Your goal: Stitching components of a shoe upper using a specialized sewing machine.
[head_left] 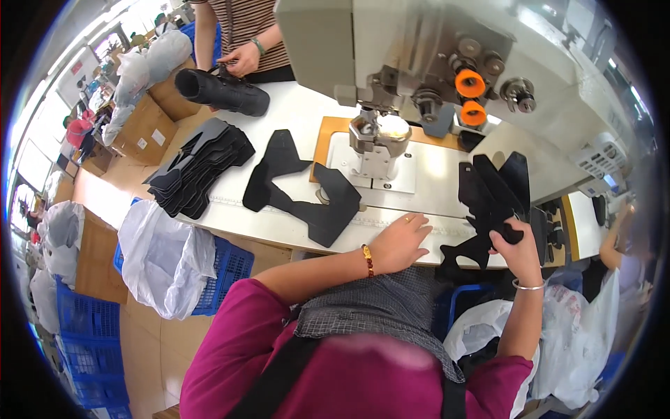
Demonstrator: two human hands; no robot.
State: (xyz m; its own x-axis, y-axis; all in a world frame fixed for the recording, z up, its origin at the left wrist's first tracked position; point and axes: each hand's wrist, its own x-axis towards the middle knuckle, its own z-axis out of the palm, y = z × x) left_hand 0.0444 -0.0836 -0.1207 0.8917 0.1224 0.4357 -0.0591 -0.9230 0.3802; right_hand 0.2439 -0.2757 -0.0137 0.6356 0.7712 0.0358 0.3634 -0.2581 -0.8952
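My left hand [398, 244] lies open on the front edge of the white table [433, 199], fingers spread and holding nothing. At the right end of the table, my right hand [520, 251] is closed on black cut panels [481, 195], its thumb and fingers pinching their near edge. How many panels it grips I cannot tell. Ahead and left of my left hand, a flat, angular black panel [335, 209] lies apart from the others. Farther left sits a neat stack of black panels [199, 167]. The sewing machine head [380, 140] stands beyond my left hand.
The machine body [321, 49] overhangs the table's far side. Across the table, another person's hand [242, 61] is at a black boot-shaped piece [223, 92]. Plastic-lined blue crates [223, 276] stand below left; white bags [572, 335] crowd my right elbow. Cardboard boxes [143, 133] stand farther left.
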